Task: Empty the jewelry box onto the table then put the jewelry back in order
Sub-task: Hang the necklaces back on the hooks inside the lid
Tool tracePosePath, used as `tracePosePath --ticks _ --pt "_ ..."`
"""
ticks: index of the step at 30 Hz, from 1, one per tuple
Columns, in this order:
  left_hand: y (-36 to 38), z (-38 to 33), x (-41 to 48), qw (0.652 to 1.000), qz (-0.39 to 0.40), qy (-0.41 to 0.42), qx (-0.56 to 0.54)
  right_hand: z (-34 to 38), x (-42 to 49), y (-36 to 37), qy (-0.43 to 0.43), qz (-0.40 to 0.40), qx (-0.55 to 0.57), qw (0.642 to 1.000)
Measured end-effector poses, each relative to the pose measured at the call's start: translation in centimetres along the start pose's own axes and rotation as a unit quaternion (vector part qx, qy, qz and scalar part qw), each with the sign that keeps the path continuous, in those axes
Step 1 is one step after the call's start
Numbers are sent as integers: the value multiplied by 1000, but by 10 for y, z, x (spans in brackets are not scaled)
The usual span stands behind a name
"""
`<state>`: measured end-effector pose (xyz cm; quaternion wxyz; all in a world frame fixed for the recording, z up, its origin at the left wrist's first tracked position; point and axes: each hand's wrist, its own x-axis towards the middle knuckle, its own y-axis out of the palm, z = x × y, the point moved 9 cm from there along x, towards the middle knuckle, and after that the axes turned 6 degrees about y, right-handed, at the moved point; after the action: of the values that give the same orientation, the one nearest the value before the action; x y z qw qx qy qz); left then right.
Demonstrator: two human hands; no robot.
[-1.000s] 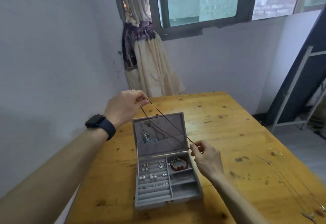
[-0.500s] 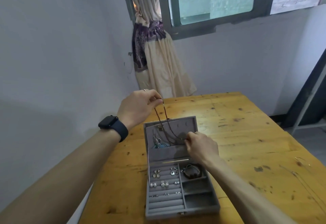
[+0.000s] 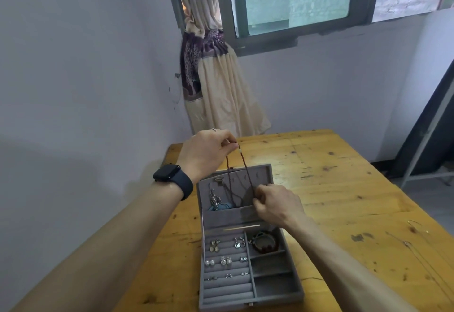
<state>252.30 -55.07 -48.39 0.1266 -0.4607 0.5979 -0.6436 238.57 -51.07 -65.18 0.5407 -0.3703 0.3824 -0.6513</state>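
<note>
Grey velvet lines the jewelry box (image 3: 248, 257), which sits open at the lower centre of the frame on the yellow wooden surface (image 3: 344, 189), its lid (image 3: 233, 189) propped upright toward the window. I have a dark beaded necklace (image 3: 242, 164) strung between both hands. My left hand (image 3: 208, 152), above the lid at mid-frame, is pinched closed on the top of the loop, lifting it so the two strands hang straight and do not tangle. My right hand (image 3: 275, 203), lower and just right of the lid's pouch, is curled shut around the lower part of the strands, and I judge it is guiding them into the lid pocket, where a blue-tasselled piece (image 3: 216, 201) already hangs.

Earrings (image 3: 226, 260) sit in pairs along the ring rolls at the left of the tray, and a dark red bracelet (image 3: 264, 243) lies in the top right compartment; the two compartments below it look bare. So the refilling seems well along. At the far right of the frame a thin chain (image 3: 417, 243) lies on the wood, apparently yet to go back.
</note>
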Motion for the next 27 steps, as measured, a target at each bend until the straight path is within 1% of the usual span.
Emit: tracePosePath --ticks 3,8,10,13,16,20,22,24,25,27 --pt "16 -4 -2 999 32 -2 3 3 -3 4 -6 13 2 1000" --pt "35 -3 -5 998 65 -21 14 1 -3 -1 -4 -28 32 999" --pt "42 -1 -7 996 76 -32 16 0 -2 -8 -1 -56 97 994" --pt "53 0 -11 994 96 -43 26 2 -1 -22 2 -108 223 969" --pt "65 2 -15 992 109 -51 31 9 4 -25 -4 -116 271 956" --pt "72 5 -18 992 98 -54 65 10 13 -13 8 -93 261 961" --pt "72 0 -19 987 87 -10 133 11 15 -10 14 -95 240 966" --pt "73 1 -19 984 73 15 163 14 16 -9 18 -100 225 969" --pt "75 4 -19 985 72 9 154 15 16 -9 22 -102 217 971" --pt "79 16 -20 992 74 -30 96 17 17 -9 32 -104 191 975"
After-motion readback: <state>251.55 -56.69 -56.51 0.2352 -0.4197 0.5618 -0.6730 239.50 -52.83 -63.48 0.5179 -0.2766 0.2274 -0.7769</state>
